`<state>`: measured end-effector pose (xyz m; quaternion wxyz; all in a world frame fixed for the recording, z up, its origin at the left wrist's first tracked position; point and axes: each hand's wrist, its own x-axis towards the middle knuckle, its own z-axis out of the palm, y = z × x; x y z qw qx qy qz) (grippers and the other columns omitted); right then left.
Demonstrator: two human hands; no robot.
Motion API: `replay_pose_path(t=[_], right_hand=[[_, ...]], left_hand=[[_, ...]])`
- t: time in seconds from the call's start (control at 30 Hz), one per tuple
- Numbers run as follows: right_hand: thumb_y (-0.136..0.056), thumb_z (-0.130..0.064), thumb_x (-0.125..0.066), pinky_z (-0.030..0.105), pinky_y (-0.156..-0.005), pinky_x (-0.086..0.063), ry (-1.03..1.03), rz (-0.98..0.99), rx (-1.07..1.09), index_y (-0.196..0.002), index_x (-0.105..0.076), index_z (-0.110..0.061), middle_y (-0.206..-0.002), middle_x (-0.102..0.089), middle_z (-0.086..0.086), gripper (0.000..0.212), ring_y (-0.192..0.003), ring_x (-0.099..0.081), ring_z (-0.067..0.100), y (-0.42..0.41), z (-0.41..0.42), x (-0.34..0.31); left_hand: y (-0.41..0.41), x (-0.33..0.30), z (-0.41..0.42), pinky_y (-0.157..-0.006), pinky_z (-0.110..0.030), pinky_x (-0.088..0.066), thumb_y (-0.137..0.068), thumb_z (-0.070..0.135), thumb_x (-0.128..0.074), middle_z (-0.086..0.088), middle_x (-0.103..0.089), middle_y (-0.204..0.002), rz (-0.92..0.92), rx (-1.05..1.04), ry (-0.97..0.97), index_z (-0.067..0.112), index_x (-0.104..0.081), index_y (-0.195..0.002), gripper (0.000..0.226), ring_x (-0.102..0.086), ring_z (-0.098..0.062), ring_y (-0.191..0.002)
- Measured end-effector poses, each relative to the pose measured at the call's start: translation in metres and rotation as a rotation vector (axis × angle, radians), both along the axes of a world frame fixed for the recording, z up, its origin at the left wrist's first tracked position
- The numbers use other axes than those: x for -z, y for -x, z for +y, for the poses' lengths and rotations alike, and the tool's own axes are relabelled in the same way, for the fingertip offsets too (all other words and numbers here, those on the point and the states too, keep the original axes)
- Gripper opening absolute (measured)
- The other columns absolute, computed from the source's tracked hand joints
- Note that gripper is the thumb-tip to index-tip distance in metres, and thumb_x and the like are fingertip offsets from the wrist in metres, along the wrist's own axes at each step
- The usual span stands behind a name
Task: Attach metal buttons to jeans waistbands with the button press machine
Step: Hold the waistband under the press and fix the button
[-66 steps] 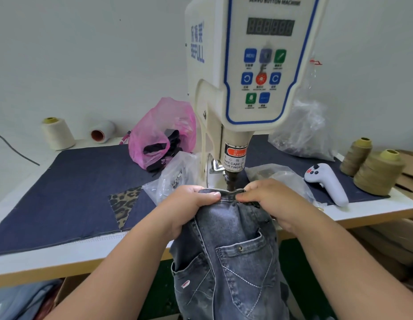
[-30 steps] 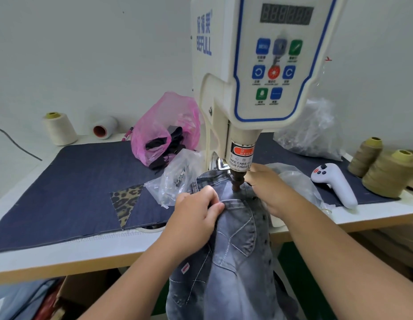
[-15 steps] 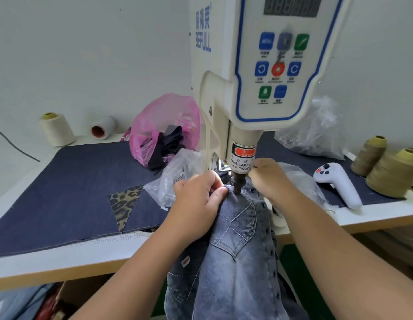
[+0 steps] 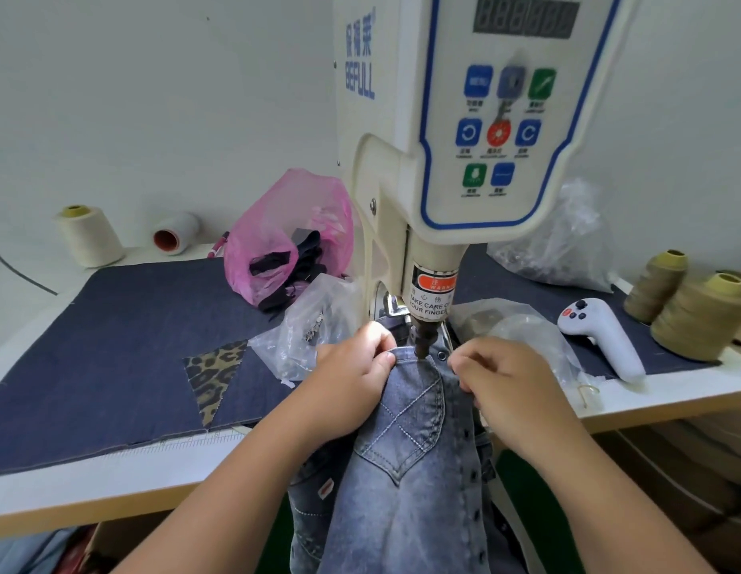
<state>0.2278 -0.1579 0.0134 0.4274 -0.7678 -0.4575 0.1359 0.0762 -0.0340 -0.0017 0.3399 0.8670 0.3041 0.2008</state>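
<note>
head: jeans [image 4: 406,441] btwn l hand [image 4: 352,379] & r hand [image 4: 509,387], both pinching waistband

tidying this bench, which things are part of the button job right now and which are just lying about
In use: jeans, button press machine, left hand, right hand.

Lying about: pink bag, thread cones, white remote, leopard patch.

The jeans [image 4: 406,449] are laid under the press head [image 4: 422,341]; thread cones [image 4: 700,325] are set at three o'clock on the table [image 4: 112,486].
</note>
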Motion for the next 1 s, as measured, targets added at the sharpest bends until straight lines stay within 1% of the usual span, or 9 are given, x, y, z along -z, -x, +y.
replay_pose_path(t=[0.1, 0.17, 0.33, 0.43, 0.57, 0.7, 0.8, 0.93, 1.0], right_hand=[[-0.092, -0.029, -0.059, 0.032, -0.059, -0.04, 0.081, 0.011, -0.034, -0.071, -0.065, -0.012, -0.057, -0.051, 0.0, 0.028, -0.051, -0.047, 0.012, 0.004, -0.002, -0.006], [-0.091, -0.031, -0.061, 0.033, -0.069, -0.045, 0.12, -0.118, -0.014, -0.07, -0.069, -0.025, -0.074, -0.056, -0.006, 0.024, -0.076, -0.053, 0.01, 0.007, 0.001, -0.009], [-0.088, -0.048, -0.063, 0.042, -0.098, -0.039, 0.223, -0.319, 0.082, -0.097, -0.056, -0.033, -0.106, -0.04, -0.012, 0.018, -0.112, -0.038, 0.018, 0.012, 0.005, -0.011], [-0.083, -0.053, -0.067, 0.042, -0.091, -0.042, 0.197, -0.381, 0.138, -0.09, -0.051, -0.033, -0.1, -0.049, -0.012, 0.027, -0.104, -0.046, 0.017, 0.009, 0.005, -0.015], [-0.075, -0.056, -0.073, 0.032, -0.079, -0.019, 0.124, -0.616, 0.15, -0.091, -0.053, -0.037, -0.099, -0.041, -0.016, 0.032, -0.102, -0.033, 0.011, -0.003, 0.007, -0.019], [-0.069, -0.059, -0.076, 0.036, -0.092, -0.048, 0.341, -0.051, -0.143, -0.105, -0.061, -0.025, -0.111, -0.067, -0.008, 0.052, -0.103, -0.062, 0.013, -0.021, 0.022, -0.019], [-0.054, -0.064, -0.075, 0.048, -0.101, -0.048, 0.395, 0.231, -0.26, -0.101, -0.07, -0.017, -0.101, -0.075, 0.0, 0.066, -0.102, -0.069, 0.022, -0.028, 0.025, -0.015], [-0.071, -0.023, -0.082, 0.029, -0.074, -0.046, 0.184, 0.366, -0.202, -0.079, -0.068, -0.014, -0.073, -0.071, -0.007, 0.018, -0.08, -0.064, 0.014, -0.034, 0.029, -0.006], [-0.077, -0.005, -0.076, 0.026, -0.066, -0.04, 0.092, 0.417, -0.152, -0.072, -0.061, -0.015, -0.065, -0.062, -0.006, 0.019, -0.068, -0.054, 0.01, -0.032, 0.031, -0.001]], left_hand=[[-0.004, -0.006, -0.005, -0.086, -0.035, -0.034, -0.102, 0.018, -0.04, 0.005, -0.061, -0.073, -0.012, -0.005, -0.006, 0.029, -0.054, -0.086, 0.024, -0.052, -0.004, -0.077], [-0.004, -0.007, -0.007, -0.094, -0.038, -0.037, -0.098, 0.018, -0.042, 0.005, -0.066, -0.08, -0.065, -0.012, 0.076, 0.027, -0.06, -0.083, 0.025, -0.057, -0.007, -0.083], [0.001, -0.004, -0.004, -0.078, -0.04, -0.041, -0.077, 0.035, -0.039, 0.009, -0.052, -0.064, -0.158, -0.013, 0.236, 0.029, -0.052, -0.064, 0.02, -0.05, -0.017, -0.073], [-0.001, -0.003, -0.003, -0.064, -0.032, -0.032, -0.077, 0.05, -0.046, 0.015, -0.04, -0.058, -0.178, -0.014, 0.243, 0.029, -0.043, -0.059, 0.027, -0.038, -0.005, -0.06], [0.0, -0.004, -0.004, -0.06, -0.027, -0.029, -0.079, 0.047, -0.052, 0.016, -0.041, -0.055, -0.182, -0.007, 0.298, 0.032, -0.05, -0.059, 0.024, -0.036, -0.002, -0.053], [0.002, -0.004, -0.004, -0.063, -0.029, -0.03, -0.079, 0.043, -0.053, 0.012, -0.042, -0.063, -0.229, 0.003, 0.34, 0.027, -0.049, -0.064, 0.022, -0.037, -0.006, -0.059], [0.002, -0.002, -0.005, -0.063, -0.028, -0.033, -0.08, 0.044, -0.054, 0.012, -0.046, -0.064, -0.205, -0.006, 0.325, 0.025, -0.053, -0.068, 0.023, -0.04, -0.005, -0.06], [0.0, 0.003, 0.0, -0.069, -0.026, -0.035, -0.094, 0.034, -0.062, 0.011, -0.051, -0.076, -0.149, -0.04, 0.241, 0.023, -0.059, -0.074, 0.023, -0.047, -0.003, -0.067], [-0.002, 0.004, 0.001, -0.068, -0.025, -0.034, -0.095, 0.032, -0.062, 0.012, -0.05, -0.078, -0.145, -0.061, 0.225, 0.024, -0.06, -0.075, 0.022, -0.045, 0.0, -0.065]])
